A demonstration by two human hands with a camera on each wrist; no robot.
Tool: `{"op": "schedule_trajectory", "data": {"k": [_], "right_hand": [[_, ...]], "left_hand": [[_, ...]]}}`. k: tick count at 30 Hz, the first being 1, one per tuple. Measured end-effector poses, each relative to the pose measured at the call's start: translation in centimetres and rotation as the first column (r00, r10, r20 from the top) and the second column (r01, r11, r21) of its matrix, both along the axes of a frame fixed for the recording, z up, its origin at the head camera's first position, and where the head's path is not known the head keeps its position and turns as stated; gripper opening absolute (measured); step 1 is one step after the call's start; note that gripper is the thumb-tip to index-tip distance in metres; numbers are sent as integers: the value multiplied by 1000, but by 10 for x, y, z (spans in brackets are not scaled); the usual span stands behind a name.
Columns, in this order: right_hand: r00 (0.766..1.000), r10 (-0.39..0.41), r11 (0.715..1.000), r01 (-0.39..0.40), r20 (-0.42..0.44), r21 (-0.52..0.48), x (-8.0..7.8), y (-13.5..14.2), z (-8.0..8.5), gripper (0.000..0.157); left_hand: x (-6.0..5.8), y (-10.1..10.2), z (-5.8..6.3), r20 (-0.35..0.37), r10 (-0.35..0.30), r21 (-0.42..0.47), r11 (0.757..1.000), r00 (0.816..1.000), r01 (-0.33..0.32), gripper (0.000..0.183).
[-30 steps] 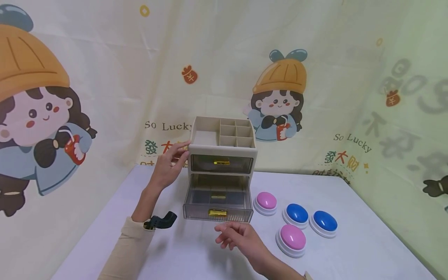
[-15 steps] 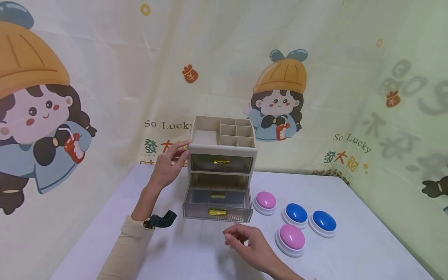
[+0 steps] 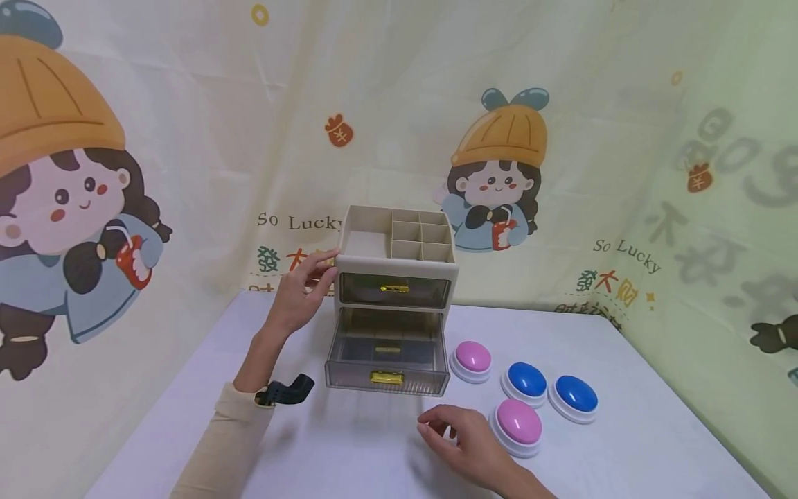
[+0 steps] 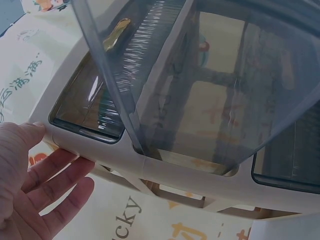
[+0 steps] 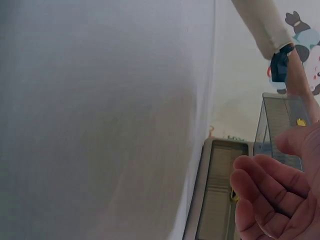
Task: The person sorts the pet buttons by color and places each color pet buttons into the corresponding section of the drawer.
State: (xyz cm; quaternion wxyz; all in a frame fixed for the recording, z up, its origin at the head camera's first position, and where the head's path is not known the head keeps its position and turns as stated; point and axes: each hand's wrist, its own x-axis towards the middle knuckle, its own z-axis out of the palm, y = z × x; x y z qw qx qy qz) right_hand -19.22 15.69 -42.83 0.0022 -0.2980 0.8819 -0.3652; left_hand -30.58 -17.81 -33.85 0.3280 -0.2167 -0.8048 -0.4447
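Observation:
A beige desktop drawer organizer (image 3: 399, 266) stands on the table. Its smoky clear middle drawer (image 3: 388, 378), with a gold handle, is pulled out, while the drawer above it sits closed. My left hand (image 3: 302, 294) touches the organizer's left side near the top; in the left wrist view its thumb lies at the front edge and its fingers (image 4: 67, 197) extend along the side. My right hand (image 3: 464, 443) hovers over the table in front and to the right of the drawer, loosely curled and holding nothing. Beside it is a pink push button (image 3: 520, 421) on a white base.
Right of the organizer are another pink button (image 3: 474, 357) and two blue buttons (image 3: 527, 380). Open compartments (image 3: 368, 242) form the organizer's top. A patterned cloth (image 3: 399, 83) hangs behind the white table (image 3: 349, 450). A black wrist camera mount (image 3: 288, 390) juts from my left sleeve.
My right hand has moved to the right and slightly toward me, away from the drawer front and closer to the near pink button. The left hand and the drawer have stayed put.

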Motion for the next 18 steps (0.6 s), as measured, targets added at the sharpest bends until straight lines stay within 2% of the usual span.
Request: {"op": "schedule_trajectory", "data": {"k": [4, 10, 18], "right_hand": [[999, -6, 1000, 6, -44, 8, -2, 6, -3, 25], [999, -37, 999, 37, 0, -26, -4, 15, -1, 25], [986, -97, 994, 90, -135, -64, -7, 33, 1, 17]], "left_hand": [[0, 0, 0, 3, 0, 2, 1000, 1000, 0, 40], [1, 0, -1, 4, 4, -1, 1000, 1000, -4, 40], [0, 0, -1, 9, 1, 3, 1000, 1000, -1, 40]]}}
